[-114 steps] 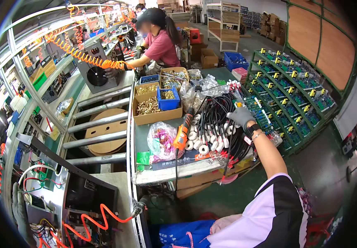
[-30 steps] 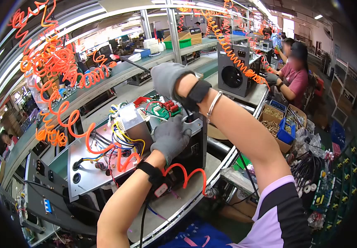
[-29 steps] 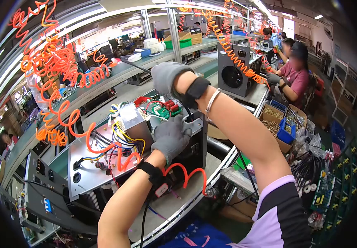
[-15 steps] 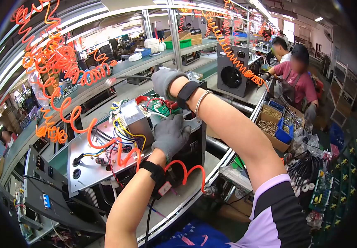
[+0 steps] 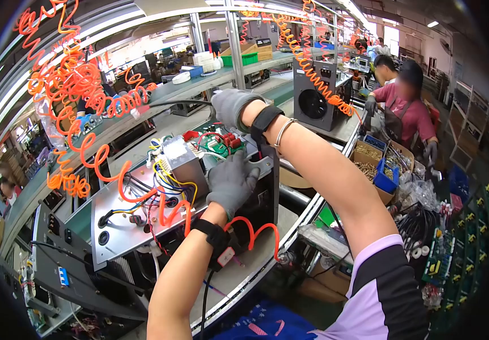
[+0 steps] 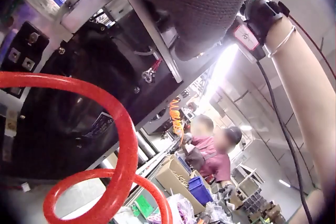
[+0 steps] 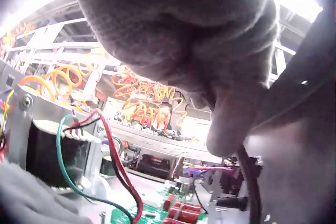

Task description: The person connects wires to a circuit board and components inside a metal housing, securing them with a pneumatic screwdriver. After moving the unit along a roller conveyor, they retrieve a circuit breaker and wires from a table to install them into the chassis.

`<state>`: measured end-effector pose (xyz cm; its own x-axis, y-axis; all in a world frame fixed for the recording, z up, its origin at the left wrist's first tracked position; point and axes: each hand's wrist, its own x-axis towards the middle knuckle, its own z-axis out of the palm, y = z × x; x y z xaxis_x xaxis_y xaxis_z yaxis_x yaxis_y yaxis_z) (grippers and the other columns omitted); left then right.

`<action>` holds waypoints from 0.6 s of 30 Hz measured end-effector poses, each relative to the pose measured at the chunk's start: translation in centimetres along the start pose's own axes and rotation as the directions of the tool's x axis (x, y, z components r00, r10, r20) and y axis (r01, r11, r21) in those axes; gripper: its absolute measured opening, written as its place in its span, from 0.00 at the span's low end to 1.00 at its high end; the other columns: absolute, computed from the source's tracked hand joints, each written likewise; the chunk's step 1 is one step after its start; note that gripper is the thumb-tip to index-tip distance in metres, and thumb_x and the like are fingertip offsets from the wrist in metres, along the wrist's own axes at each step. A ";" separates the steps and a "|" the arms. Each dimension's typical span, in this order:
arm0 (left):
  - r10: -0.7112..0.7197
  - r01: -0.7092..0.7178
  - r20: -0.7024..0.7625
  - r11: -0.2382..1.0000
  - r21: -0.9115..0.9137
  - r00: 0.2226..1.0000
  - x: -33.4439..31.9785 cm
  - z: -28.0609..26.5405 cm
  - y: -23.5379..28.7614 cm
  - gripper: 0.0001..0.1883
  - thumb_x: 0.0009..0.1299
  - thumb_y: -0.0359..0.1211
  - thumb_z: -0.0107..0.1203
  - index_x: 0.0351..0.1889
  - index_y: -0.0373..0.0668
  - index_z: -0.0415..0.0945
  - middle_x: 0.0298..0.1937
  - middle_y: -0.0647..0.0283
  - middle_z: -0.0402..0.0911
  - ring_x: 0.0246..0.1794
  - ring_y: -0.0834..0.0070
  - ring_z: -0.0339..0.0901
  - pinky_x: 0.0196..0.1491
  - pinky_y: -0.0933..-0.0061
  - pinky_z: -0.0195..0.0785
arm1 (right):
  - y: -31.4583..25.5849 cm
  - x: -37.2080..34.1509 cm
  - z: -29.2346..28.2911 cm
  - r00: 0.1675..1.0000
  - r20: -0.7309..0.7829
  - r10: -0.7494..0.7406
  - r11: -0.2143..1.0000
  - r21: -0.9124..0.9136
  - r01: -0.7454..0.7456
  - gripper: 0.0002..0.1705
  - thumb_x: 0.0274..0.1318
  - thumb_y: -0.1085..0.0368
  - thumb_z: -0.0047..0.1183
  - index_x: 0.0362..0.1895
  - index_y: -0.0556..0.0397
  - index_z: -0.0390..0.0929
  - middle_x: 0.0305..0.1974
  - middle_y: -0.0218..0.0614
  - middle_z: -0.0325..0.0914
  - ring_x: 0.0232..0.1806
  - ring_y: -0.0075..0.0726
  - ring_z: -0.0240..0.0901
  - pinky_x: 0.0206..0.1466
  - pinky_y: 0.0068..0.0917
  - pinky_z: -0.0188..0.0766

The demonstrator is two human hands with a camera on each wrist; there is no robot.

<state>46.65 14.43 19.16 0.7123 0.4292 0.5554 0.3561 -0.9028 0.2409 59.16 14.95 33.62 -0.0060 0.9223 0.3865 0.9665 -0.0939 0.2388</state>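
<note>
At upper centre the right hand point(image 5: 236, 109), fingers curled, seemingly grips a black cable point(image 5: 182, 102) stretching leftward, while the left hand point(image 5: 231, 182), fingers relaxed, lies beside the circuit board point(image 5: 219, 149).

My head camera looks forward and down from farthest back, with the left hand point(image 5: 232, 182) near centre and the right hand point(image 5: 234, 109) toward 12 o'clock. My left-wrist view sits close in, tilted, a black panel point(image 6: 58, 116) at 9 o'clock; it shares the blue bin point(image 6: 200, 191), at its 5 o'clock, with the head view. My right-wrist view looks out from just under its hand toward orange coiled hoses point(image 7: 157, 109); the head view shares its green circuit board point(image 5: 219, 149), there at 6 o'clock.
</note>
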 end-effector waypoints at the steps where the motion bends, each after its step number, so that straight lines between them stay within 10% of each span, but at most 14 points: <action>1: 0.006 -0.006 -0.005 1.000 -0.007 1.000 0.1 0.1 -0.1 0.29 0.67 0.49 0.53 0.61 0.43 0.70 0.46 0.52 0.82 0.47 0.52 0.79 0.49 0.51 0.70 | -0.1 0.1 -0.3 1.000 0.025 -0.002 1.000 0.028 0.001 0.12 0.54 0.64 0.51 0.35 0.57 0.84 0.36 0.53 0.83 0.40 0.57 0.81 0.43 0.43 0.78; 7: 0.006 -0.005 -0.014 1.000 0.021 1.000 0.1 0.0 -0.1 0.29 0.65 0.49 0.55 0.58 0.40 0.71 0.47 0.53 0.81 0.46 0.55 0.79 0.47 0.55 0.71 | 0.7 1.2 -2.8 0.962 0.245 -0.118 0.991 -0.032 0.130 0.15 0.52 0.61 0.53 0.40 0.58 0.81 0.40 0.54 0.82 0.43 0.57 0.81 0.43 0.44 0.78; 14: -0.007 0.007 -0.024 1.000 0.022 1.000 0.0 0.2 -0.1 0.29 0.65 0.49 0.55 0.59 0.41 0.70 0.46 0.52 0.81 0.46 0.53 0.79 0.47 0.53 0.71 | -0.8 -0.6 -1.3 0.983 0.153 0.100 0.992 0.065 -0.111 0.16 0.56 0.64 0.50 0.46 0.55 0.83 0.48 0.51 0.81 0.54 0.51 0.79 0.57 0.45 0.74; 18: -0.015 0.015 0.001 1.000 0.019 1.000 0.0 -0.1 0.1 0.29 0.65 0.49 0.55 0.59 0.41 0.70 0.45 0.52 0.81 0.46 0.53 0.79 0.47 0.52 0.70 | -1.3 0.0 -0.6 0.975 0.201 -0.096 0.995 0.046 0.088 0.16 0.57 0.63 0.49 0.44 0.54 0.84 0.48 0.51 0.82 0.52 0.51 0.79 0.56 0.45 0.73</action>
<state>46.68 14.39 19.25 0.7073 0.4424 0.5514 0.3781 -0.8958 0.2337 57.69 14.88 33.89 -0.0467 0.9836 0.1745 0.9731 0.0053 0.2305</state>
